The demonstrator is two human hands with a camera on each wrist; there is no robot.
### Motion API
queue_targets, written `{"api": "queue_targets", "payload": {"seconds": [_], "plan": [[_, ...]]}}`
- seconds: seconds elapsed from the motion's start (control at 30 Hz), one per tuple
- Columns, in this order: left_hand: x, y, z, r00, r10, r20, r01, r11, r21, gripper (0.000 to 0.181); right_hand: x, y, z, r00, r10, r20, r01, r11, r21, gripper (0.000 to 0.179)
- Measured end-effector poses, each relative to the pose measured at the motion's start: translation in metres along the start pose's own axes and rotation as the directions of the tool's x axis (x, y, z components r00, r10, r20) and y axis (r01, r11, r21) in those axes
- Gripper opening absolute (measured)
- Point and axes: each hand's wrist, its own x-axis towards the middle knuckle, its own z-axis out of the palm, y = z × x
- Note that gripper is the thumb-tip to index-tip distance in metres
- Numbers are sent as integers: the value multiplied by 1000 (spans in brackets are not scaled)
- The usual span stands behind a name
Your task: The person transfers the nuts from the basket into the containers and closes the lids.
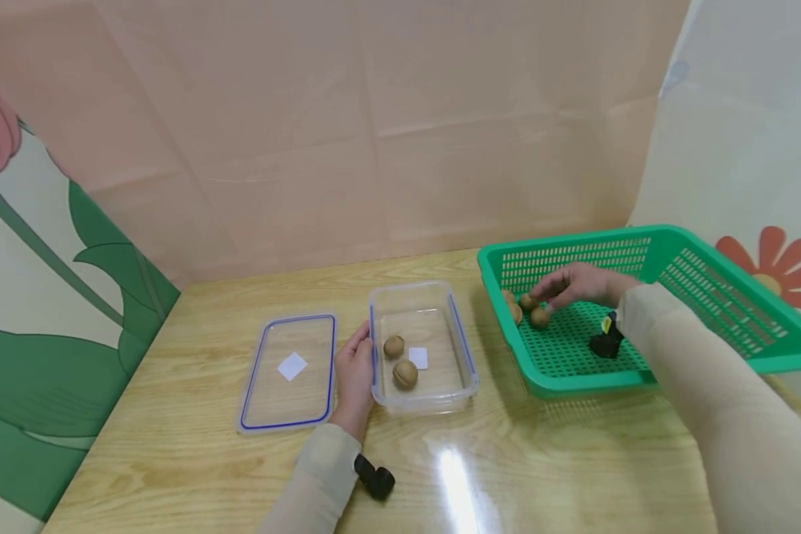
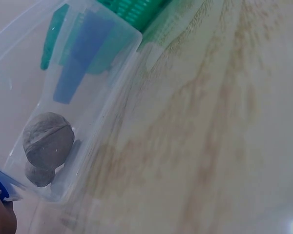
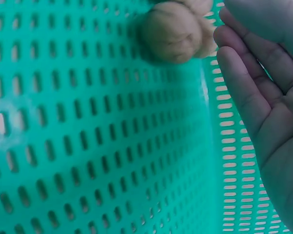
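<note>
The wood-grain table [image 1: 173, 460] spreads below the fingers of both my hands. The green basket [image 1: 587, 384] surrounds my right fingers, and the clear container [image 1: 443, 330] stands just right of my left fingers, which touch its side wall; whether they curl round its edge I cannot tell. The blue-edged lid [image 1: 287, 404] lies flat, left of those same fingers. My right hand [image 1: 577, 285] reaches into the basket, fingers loosely bent, thumb apart, with nothing in their grasp; my left hand [image 1: 354, 374] is beside the container. Near my right fingertips sit several walnuts [image 1: 539, 319], though I cannot tell if I touch one. Two more walnuts [image 1: 405, 375] rest inside the container, across its wall from my left fingers.
</note>
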Motion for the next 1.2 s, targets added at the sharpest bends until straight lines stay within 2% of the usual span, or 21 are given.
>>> {"api": "queue_targets", "payload": {"seconds": [0.3, 0.5, 0.87, 1.07, 1.2], "plan": [[0, 0, 0, 1000, 4, 0, -4, 1000, -10, 36, 5, 5, 8, 1000, -12, -4, 12, 1000, -23, 46], [-1, 1, -1, 1000, -6, 5, 6, 1000, 0, 36, 9, 7, 13, 1000, -7, 29, 8, 999, -37, 49], [-1, 1, 0, 1000, -11, 4, 11, 1000, -24, 36, 13, 8, 15, 998, 22, 61, -16, 995, -99, 44], [-2, 2, -1, 1000, 8, -1, -8, 1000, -25, 36, 14, 7, 14, 1000, 6, 25, -3, 989, -149, 43], [-2, 2, -1, 1000, 8, 1, -8, 1000, -11, 36, 15, 4, 12, 1000, -8, -4, 8, 990, -142, 45]]}}
